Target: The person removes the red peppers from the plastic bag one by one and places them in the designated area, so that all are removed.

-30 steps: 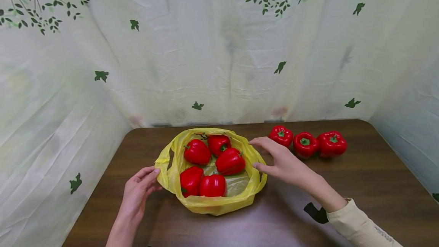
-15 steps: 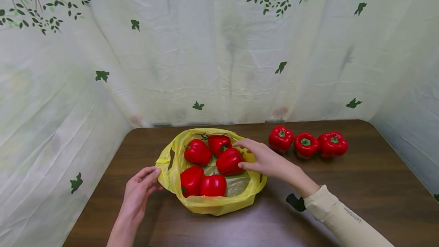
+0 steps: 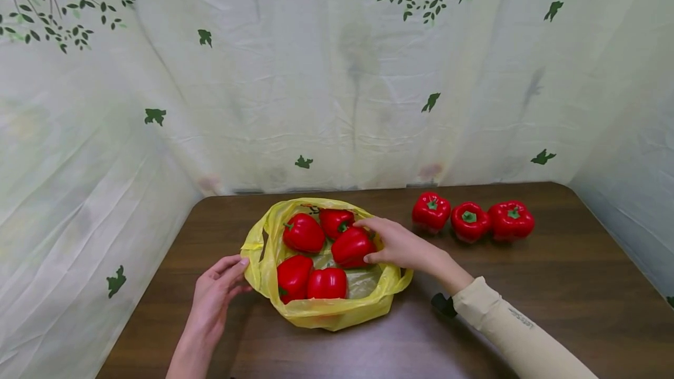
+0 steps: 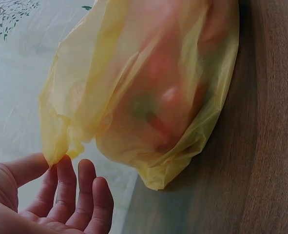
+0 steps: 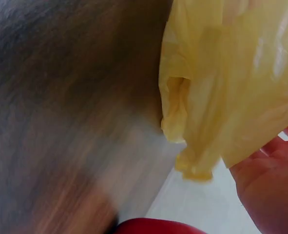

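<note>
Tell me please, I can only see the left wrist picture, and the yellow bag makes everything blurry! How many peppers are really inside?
Observer: Five red peppers show through the open top of the yellow bag in the head view.
Child: Wow, five! And what's the other hand doing? I can't see it at all.
Observer: The right hand is reaching into the bag, holding the rightmost pepper in there.

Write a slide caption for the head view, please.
Left hand pinches a yellow bag; right hand grasps one red pepper of five inside, with three more peppers on the table.
</note>
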Available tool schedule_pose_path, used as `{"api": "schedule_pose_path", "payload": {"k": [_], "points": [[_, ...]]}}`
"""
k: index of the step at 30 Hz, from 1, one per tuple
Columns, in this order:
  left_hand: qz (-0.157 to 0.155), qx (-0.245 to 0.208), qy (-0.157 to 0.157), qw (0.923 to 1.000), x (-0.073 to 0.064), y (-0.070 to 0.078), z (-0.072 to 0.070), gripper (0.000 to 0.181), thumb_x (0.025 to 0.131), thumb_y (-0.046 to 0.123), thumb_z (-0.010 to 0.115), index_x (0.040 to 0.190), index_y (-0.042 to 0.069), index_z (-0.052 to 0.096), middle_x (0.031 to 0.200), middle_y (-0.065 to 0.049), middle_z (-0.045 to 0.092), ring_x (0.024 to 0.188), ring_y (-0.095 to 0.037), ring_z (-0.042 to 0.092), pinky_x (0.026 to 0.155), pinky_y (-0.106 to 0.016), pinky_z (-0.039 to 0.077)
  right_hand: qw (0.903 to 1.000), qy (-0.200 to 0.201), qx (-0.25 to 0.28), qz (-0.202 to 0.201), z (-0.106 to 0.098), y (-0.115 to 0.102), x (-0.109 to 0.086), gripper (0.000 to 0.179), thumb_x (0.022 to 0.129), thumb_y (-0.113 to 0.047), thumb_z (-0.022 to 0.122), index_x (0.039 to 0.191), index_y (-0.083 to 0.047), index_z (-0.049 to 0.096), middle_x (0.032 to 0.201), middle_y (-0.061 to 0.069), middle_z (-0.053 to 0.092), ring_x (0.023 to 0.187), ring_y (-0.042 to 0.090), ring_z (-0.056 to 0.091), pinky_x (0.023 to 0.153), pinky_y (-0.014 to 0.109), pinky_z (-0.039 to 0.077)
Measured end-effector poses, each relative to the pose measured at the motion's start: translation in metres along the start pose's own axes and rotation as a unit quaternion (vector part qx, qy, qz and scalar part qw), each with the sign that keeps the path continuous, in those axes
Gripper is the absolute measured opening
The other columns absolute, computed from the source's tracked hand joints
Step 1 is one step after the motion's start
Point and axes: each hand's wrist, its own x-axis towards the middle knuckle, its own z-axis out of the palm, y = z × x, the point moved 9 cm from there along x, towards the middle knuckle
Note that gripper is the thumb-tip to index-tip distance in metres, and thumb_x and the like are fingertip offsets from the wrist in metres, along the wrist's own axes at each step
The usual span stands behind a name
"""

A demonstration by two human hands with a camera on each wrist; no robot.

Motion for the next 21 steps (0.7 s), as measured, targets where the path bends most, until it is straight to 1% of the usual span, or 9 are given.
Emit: {"api": "schedule_pose_path", "payload": {"k": [6,10,12,15,17,21], "points": [[0.004,-0.001,-0.002,1.0,0.0,0.001,0.001,0.017,0.091,0.025,0.074,0.099,0.012,0.069,0.092,0.001,0.069,0.077,-0.015,0.066,0.074,-0.034,0.056,0.9989,-0.009,-0.012,0.044,0.008,0.008,0.004,0.077,0.078,-0.021,0.085,0.144,-0.01,0.046,0.142,0.009,0.05,0.131,0.028,0.044,0.107,0.046,0.038],[0.009,-0.003,-0.006,0.9999,0.0,0.002,0.001,0.015,0.091,0.024,0.073,0.099,0.012,0.07,0.092,0.001,0.07,0.077,-0.015,0.066,0.074,-0.034,0.056,0.9979,-0.003,-0.017,0.062,0.01,0.011,0.005,0.078,0.075,-0.023,0.087,0.141,-0.01,0.049,0.136,0.006,0.054,0.126,0.026,0.047,0.103,0.044,0.042],[0.01,-0.005,-0.007,0.9999,0.0,0.002,0.001,0.015,0.091,0.024,0.073,0.099,0.012,0.07,0.092,0.001,0.07,0.077,-0.015,0.066,0.073,-0.034,0.056,0.998,0.004,-0.021,0.06,0.009,0.01,0.004,0.076,0.073,-0.025,0.088,0.138,-0.011,0.052,0.13,0.002,0.057,0.12,0.023,0.049,0.098,0.042,0.045],[0.014,-0.006,-0.009,0.9998,0.0,0.002,0.001,0.014,0.091,0.023,0.073,0.098,0.012,0.07,0.091,0.001,0.069,0.077,-0.015,0.066,0.072,-0.033,0.056,0.9983,0.017,-0.028,0.048,0.007,0.007,0.003,0.072,0.071,-0.028,0.09,0.132,-0.013,0.055,0.123,-0.003,0.059,0.113,0.019,0.049,0.092,0.037,0.047],[0.017,-0.008,-0.011,0.9998,-0.001,0.002,0.001,0.013,0.091,0.023,0.073,0.097,0.012,0.07,0.091,0.001,0.069,0.076,-0.014,0.066,0.072,-0.033,0.056,0.9985,0.028,-0.03,0.036,0.005,0.004,0.0,0.072,0.07,-0.029,0.09,0.131,-0.014,0.056,0.121,-0.004,0.059,0.111,0.017,0.05,0.091,0.036,0.048],[0.021,-0.013,-0.013,0.9996,-0.001,0.002,0.001,0.011,0.092,0.022,0.072,0.097,0.013,0.071,0.091,0.001,0.069,0.076,-0.014,0.066,0.07,-0.033,0.056,0.9987,0.047,-0.013,0.017,-0.002,-0.003,-0.006,0.071,0.07,-0.027,0.089,0.13,-0.016,0.054,0.122,-0.004,0.056,0.109,0.013,0.053,0.09,0.034,0.049]]}}
